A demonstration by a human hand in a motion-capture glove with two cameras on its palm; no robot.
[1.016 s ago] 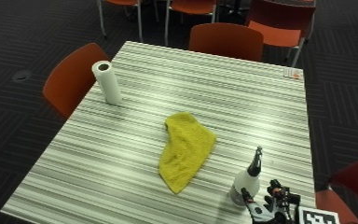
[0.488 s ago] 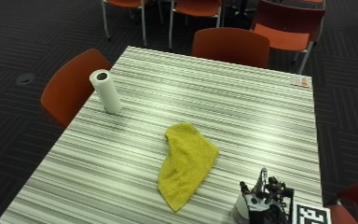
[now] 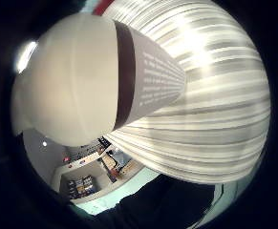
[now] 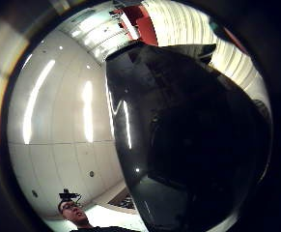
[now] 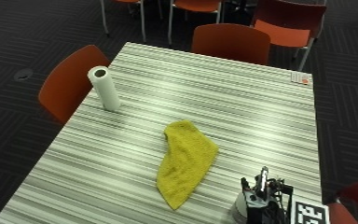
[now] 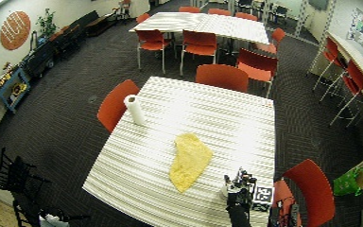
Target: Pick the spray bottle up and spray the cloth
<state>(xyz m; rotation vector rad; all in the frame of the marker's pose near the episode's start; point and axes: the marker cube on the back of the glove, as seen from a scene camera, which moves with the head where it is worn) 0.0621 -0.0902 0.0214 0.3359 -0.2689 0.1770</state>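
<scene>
- I am looking at the white plastic spray bottle with the black trigger head [image 5: 253, 201], standing upright at the near corner of the grey-and-white striped counter [image 5: 229, 98], well apart from its far edge.
- My black-gloved right hand [image 5: 269, 205] is sitting right at the bottle, around its upper part as far as the outside view shows, but the fingers are too small and tangled there to read; I cannot tell whether my grip is closed on it or only beside it.
- From my palm, the bottle's rounded white body with a dark band [image 3: 95, 81] is filling one view and the glossy black head [image 4: 188, 130] the other, so I am judging it very close to my palm.
- I am expecting smooth, stiff plastic, somewhat slippery, light unless it is full; how much liquid is inside is not showing.
- I am thinking the best hold is round the narrow neck just under the head, leaving a finger free for the trigger.
- The rumpled yellow terry cloth [image 5: 185, 161] is lying flat on the counter near the bottle, soft and limp, not touching it.
- A white paper-towel roll [image 5: 104, 87] is standing upright well apart, near the far side.
</scene>
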